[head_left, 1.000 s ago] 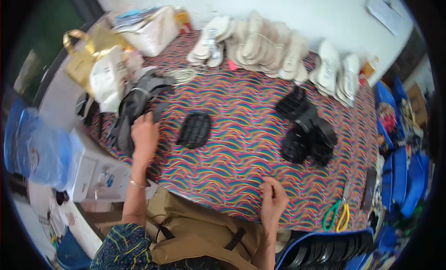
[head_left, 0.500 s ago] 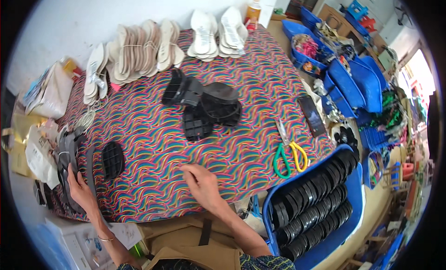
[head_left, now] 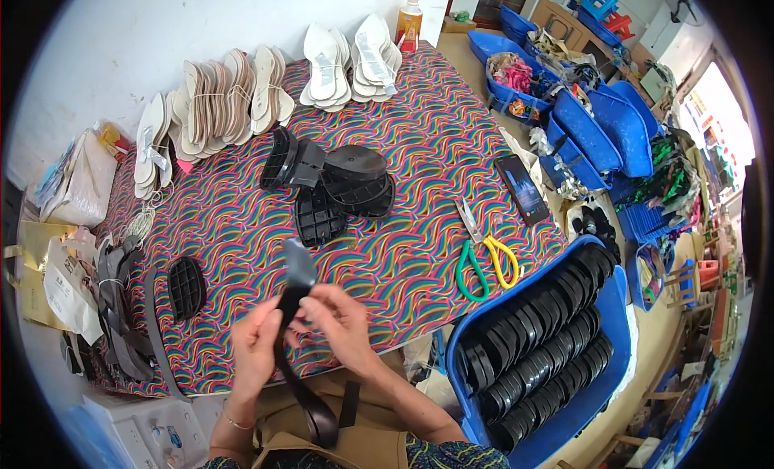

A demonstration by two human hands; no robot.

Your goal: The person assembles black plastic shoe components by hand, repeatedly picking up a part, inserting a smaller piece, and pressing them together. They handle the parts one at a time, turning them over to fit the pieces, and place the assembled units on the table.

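Over the near edge of the table, my left hand (head_left: 255,348) and my right hand (head_left: 342,325) both pinch a long, glossy black strap (head_left: 295,382). Its wide upper end rises above my fingers, while the lower part hangs curved in front of my apron. A bundle of similar dark straps (head_left: 121,308) lies at the table's left, tied round, with one loose grey strap (head_left: 158,332) beside it. Between that bundle and my left hand rests a black ridged sole piece (head_left: 187,289). Beyond my hands sits a small heap of black sole pieces (head_left: 355,166).
Scissors (head_left: 474,241) with green and yellow handles and a phone (head_left: 520,188) lie on the right. A blue basin (head_left: 627,308) full of black soles stands at the right front. Tied insole stacks (head_left: 216,106) and a bottle (head_left: 409,24) line the wall.
My left hand has come from the strap bundle to the middle, bringing a black strap. My right hand, formerly resting on the table, now grips it too. The view has shifted slightly.
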